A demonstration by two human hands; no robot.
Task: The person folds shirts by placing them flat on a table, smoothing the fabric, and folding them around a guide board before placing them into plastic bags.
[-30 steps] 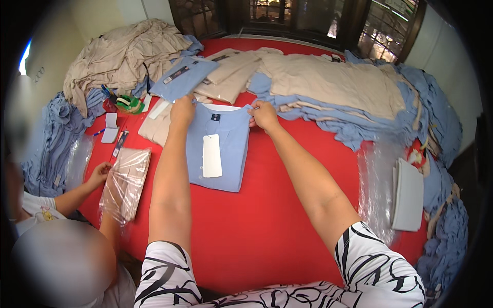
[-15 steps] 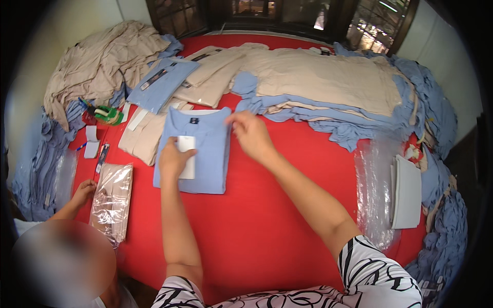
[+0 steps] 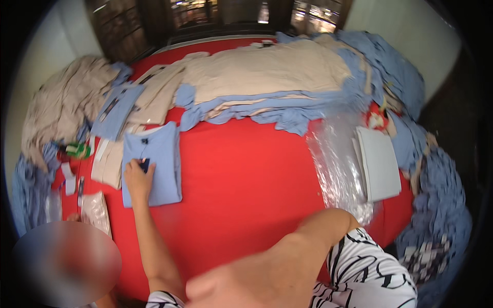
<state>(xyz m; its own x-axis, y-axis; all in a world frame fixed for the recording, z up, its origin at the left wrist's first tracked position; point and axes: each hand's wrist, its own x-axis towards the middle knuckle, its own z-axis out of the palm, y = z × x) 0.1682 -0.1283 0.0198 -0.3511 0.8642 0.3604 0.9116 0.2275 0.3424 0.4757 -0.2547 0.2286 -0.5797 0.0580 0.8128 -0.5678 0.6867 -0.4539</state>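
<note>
A light blue folded shirt lies on the red-covered table at left of centre. My left hand rests on its front, thumb and fingers closed round a dark blue hang tag. Above the tag, a small dark label shows inside the neckline. Low in the picture and close to the camera, my right hand is bent back toward my body, smeared by motion. Its fingers cannot be made out, nor whether anything is in them.
Folded beige garments and a bagged blue shirt lie to the left. Stacked beige and blue shirts fill the back. On the right are clear plastic bags and white sheets. A co-worker sits at the lower left beside a bagged garment.
My right hand has left the shirt's right edge and swung down toward my body. A dark tag shows at my left hand where a white card was. The view has shifted right.
</note>
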